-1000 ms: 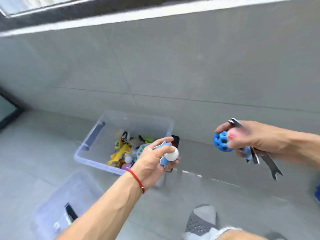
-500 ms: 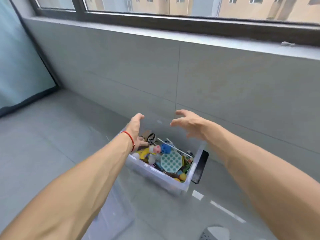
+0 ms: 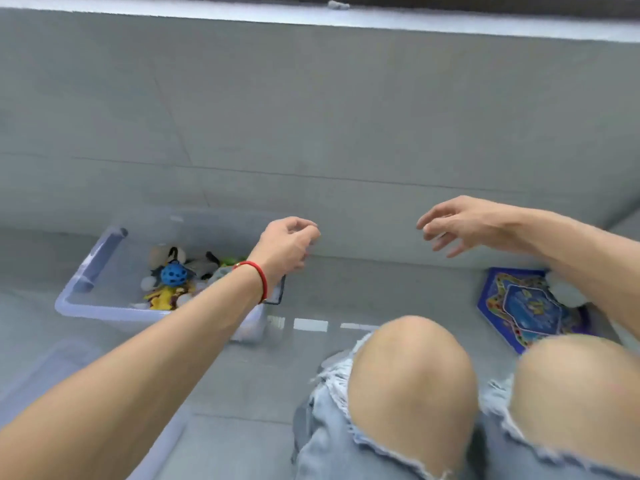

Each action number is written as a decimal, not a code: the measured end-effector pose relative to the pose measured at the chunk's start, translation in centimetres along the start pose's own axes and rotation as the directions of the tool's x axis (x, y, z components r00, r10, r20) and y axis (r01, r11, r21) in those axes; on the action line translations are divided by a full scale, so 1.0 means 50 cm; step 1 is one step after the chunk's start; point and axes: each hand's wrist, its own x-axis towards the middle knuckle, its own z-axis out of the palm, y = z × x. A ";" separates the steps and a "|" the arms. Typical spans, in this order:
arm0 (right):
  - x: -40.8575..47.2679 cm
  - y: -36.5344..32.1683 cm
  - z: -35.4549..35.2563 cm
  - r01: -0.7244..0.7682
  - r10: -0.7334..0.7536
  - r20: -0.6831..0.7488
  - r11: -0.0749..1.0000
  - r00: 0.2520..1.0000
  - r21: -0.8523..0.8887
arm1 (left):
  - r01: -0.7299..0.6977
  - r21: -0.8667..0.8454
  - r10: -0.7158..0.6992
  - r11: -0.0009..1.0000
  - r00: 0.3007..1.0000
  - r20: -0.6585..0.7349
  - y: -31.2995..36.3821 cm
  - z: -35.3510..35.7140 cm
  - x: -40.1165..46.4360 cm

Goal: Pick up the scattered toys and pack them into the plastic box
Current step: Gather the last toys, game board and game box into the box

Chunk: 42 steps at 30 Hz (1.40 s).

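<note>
Right now both hands are empty. Left hand (image 3: 289, 245) hangs over the right end of the plastic box (image 3: 90, 308), fingers loosely curled, holding nothing. Right hand (image 3: 460, 225) is raised well to the right of it, fingers spread and relaxed, also holding nothing.

Box sits on the floor (image 3: 346, 289) against the wall, long axis running left-right across the view. Already inside: a blue holed ball (image 3: 174, 274), a yellow toy (image 3: 166, 296), some white and dark pieces I can't identify.

Key relation: the remaining visible toy is the blue game board (image 3: 526, 306), flat on the floor at far right, well apart from the box, with the person's knees between them.
- It lies right of and below the right hand, partly under that forearm.
- Right hand is clearly nearer; left would have to cross the body.
- Board looks roughly hexagonal; no clear long axis, and one corner points back toward the near edge of the view.
- A pale object (image 3: 566, 292) rests at its far right edge; too blurred to name.

My read: next move is right hand down and right to the board, then across to the box. A flat board likely needs an edge lifted first.
</note>
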 end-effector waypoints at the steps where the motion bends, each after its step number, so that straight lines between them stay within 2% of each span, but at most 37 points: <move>1: -0.028 0.058 -0.023 -0.055 0.057 -0.043 0.997 0.997 0.052 | -0.020 0.032 0.017 0.999 0.995 0.094 0.018 0.049 -0.005; 4: -0.121 0.247 -0.064 -0.184 0.218 -0.150 0.960 0.964 0.213 | -0.071 0.112 0.022 0.991 0.920 0.391 0.085 0.208 -0.028; 6: -0.184 0.376 -0.061 -0.261 0.337 -0.207 0.909 0.918 0.325 | -0.109 0.181 -0.008 0.977 0.836 0.548 0.125 0.324 -0.046; 9: -0.277 0.560 -0.023 -0.381 0.525 -0.234 0.800 0.818 0.464 | -0.182 0.317 -0.106 0.931 0.695 0.711 0.166 0.501 -0.082; 12: -0.347 0.711 0.037 -0.487 0.691 -0.198 0.656 0.696 0.577 | -0.361 0.474 -0.184 0.803 0.606 0.774 0.175 0.654 -0.101; 15: -0.403 0.829 0.114 -0.550 0.824 -0.165 0.496 0.542 0.671 | -0.509 0.524 -0.220 0.683 0.541 0.812 0.157 0.799 -0.123; 18: -0.427 0.923 0.218 -0.560 0.925 -0.097 0.303 0.367 0.771 | -0.503 0.523 -0.298 0.688 0.461 0.836 0.109 0.920 -0.151; 20: -0.428 0.976 0.287 -0.544 0.976 -0.031 0.146 0.214 0.826 | -0.476 0.541 -0.374 0.694 0.403 0.835 0.067 0.973 -0.165; 22: -0.423 1.008 0.339 -0.530 0.990 0.069 0.006 0.121 0.848 | -0.480 0.555 -0.428 0.679 0.356 0.831 0.031 1.010 -0.172; 24: -0.408 1.015 0.375 -0.448 0.981 0.170 -0.113 0.091 0.887 | -0.458 0.561 -0.444 0.690 0.345 0.827 0.002 1.035 -0.171; 27: -0.385 1.015 0.401 -0.156 0.946 0.315 -0.300 0.081 0.941 | -0.410 0.576 -0.457 0.707 0.355 0.815 -0.032 1.060 -0.164; 28: -0.373 1.030 0.409 -0.079 0.952 0.301 -0.296 0.060 0.952 | -0.396 0.582 -0.464 0.710 0.359 0.810 -0.042 1.066 -0.162; 30: -0.355 1.050 0.414 -0.052 0.946 0.324 -0.323 0.006 0.945 | -0.381 0.593 -0.478 0.709 0.359 0.802 -0.059 1.074 -0.158; 32: -0.345 1.082 0.426 -0.020 0.935 0.355 -0.355 -0.008 0.935 | -0.367 0.604 -0.489 0.707 0.363 0.793 -0.072 1.080 -0.155; 36: -0.332 1.072 0.409 0.152 0.934 0.351 -0.358 0.073 0.921 | -0.321 0.609 -0.485 0.726 0.388 0.783 -0.087 1.092 -0.152; 42: -0.314 1.051 0.374 0.321 0.925 0.355 -0.379 0.132 0.868 | -0.269 0.597 -0.469 0.756 0.414 0.780 -0.088 1.101 -0.159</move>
